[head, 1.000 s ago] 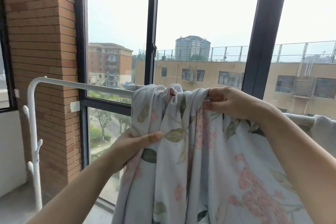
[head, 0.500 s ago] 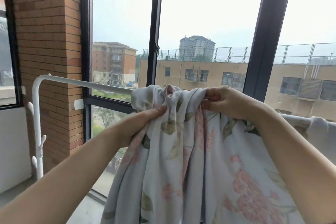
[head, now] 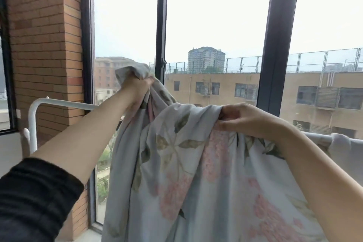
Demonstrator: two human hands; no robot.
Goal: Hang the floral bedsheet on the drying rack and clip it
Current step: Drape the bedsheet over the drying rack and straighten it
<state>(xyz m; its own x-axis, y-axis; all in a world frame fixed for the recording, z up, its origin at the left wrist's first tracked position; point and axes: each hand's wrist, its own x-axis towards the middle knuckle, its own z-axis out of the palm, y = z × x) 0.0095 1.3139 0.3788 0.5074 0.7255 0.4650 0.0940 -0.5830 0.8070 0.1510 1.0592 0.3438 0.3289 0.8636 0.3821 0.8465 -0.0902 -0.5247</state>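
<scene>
White-painted drying rack (head: 64, 103) rail bare at left end, beside brick pillar (head: 45, 45); window frame (head: 275, 35) close behind. Floral bedsheet (head: 186, 173) pale grey-blue, pink blooms, olive leaves, bunched and draped between both hands. Left hand (head: 137, 87) fisted on a wad lifted above rail. Right hand (head: 243, 119) pinching gathered edge at rail height. Rail behind fabric hidden; sheet bottom cut off.
</scene>
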